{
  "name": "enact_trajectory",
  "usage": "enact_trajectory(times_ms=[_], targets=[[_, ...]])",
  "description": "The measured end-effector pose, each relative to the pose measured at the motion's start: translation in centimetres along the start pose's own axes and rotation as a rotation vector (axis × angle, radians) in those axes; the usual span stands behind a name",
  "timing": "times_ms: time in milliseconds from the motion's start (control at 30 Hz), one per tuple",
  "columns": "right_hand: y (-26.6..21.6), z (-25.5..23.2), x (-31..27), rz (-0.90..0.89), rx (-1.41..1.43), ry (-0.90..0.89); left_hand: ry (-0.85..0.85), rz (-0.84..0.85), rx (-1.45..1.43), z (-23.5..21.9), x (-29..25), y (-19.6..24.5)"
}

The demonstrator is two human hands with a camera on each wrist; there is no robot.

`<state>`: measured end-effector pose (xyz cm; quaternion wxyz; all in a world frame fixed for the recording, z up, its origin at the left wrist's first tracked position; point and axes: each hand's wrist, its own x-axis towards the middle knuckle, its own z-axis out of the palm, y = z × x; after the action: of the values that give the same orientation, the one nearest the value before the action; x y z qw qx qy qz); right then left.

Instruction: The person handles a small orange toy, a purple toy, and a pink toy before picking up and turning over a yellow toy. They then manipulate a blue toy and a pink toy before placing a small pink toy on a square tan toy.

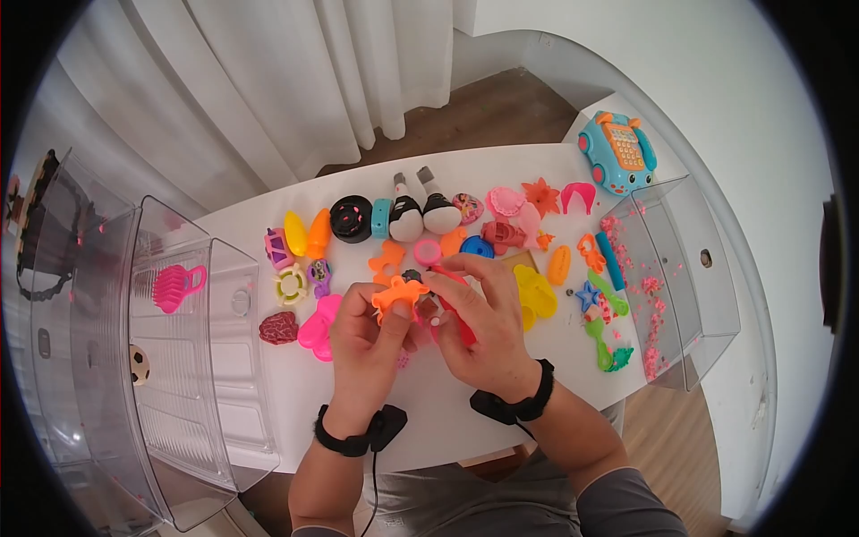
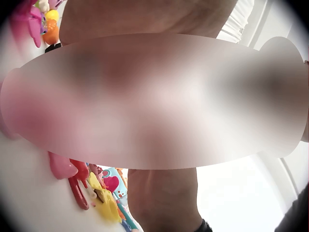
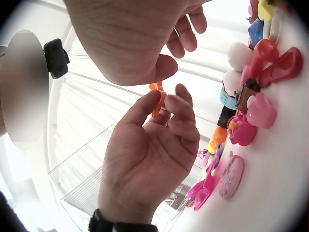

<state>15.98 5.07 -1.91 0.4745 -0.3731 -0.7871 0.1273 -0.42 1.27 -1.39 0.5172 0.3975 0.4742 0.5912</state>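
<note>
In front of me my left hand point(image 1: 371, 336) pinches an orange animal-shaped toy piece point(image 1: 396, 293) between thumb and fingers, raised over the table. From the right wrist view, the left hand point(image 3: 149, 145) shows its palm, with the orange piece point(image 3: 161, 104) at its fingertips. Close beside it hovers my right hand point(image 1: 488, 327), fingers loosely bent and nothing seen in them. Below the right hand, a red toy point(image 1: 456, 300) lies on the white table point(image 1: 429, 421). Most of the left wrist view is blurred out.
Play-dough-style toys spread across the table, among them yellow molds point(image 1: 535, 295), a pink mold point(image 1: 318, 331) and a black round toy point(image 1: 351, 218). A clear bin point(image 1: 188, 358) holding a pink scoop point(image 1: 176, 288) stands left. Another clear bin point(image 1: 689, 259) and a toy phone point(image 1: 617, 152) stand right.
</note>
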Motion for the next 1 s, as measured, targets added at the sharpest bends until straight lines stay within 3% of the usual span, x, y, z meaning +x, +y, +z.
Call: enact_trajectory(times_ms=[367, 467, 533, 633, 767, 833, 867, 933, 1000], targets=[[0.0, -0.1, 0.0, -0.028, -0.001, -0.009, 0.038, -0.041, -0.002, -0.6, 0.0, 0.3], [-0.4, -0.1, 0.1, 0.043, 0.075, 0.055, 0.031, -0.015, 0.082, -0.6, -0.1, 0.3], [-0.5, -0.7, -0.1, 0.123, 0.166, -0.077, 0.008, 0.096, 0.251, -0.7, -0.2, -0.4], [-0.7, -0.8, 0.2, 0.061, 0.129, -0.163, -0.082, 0.225, 0.371, -0.9, -0.2, -0.4], [0.0, 0.2, -0.4, 0.001, 0.069, -0.120, -0.136, 0.324, 0.463, -1.1, 0.0, -0.5], [-0.2, 0.3, -0.2, 0.038, 0.070, -0.088, -0.007, 0.255, 0.365, -0.5, 0.0, -0.5], [-0.2, 0.4, -0.1, 0.039, 0.069, -0.088, -0.008, 0.255, 0.364, -0.6, 0.0, -0.3], [-0.2, 0.4, 0.2, 0.028, 0.072, -0.068, -0.045, 0.036, 0.192, -1.1, 0.1, 0.1], [0.0, 0.3, 0.2, 0.017, 0.040, -0.088, -0.050, -0.023, 0.147, -1.2, 0.2, 0.2]])
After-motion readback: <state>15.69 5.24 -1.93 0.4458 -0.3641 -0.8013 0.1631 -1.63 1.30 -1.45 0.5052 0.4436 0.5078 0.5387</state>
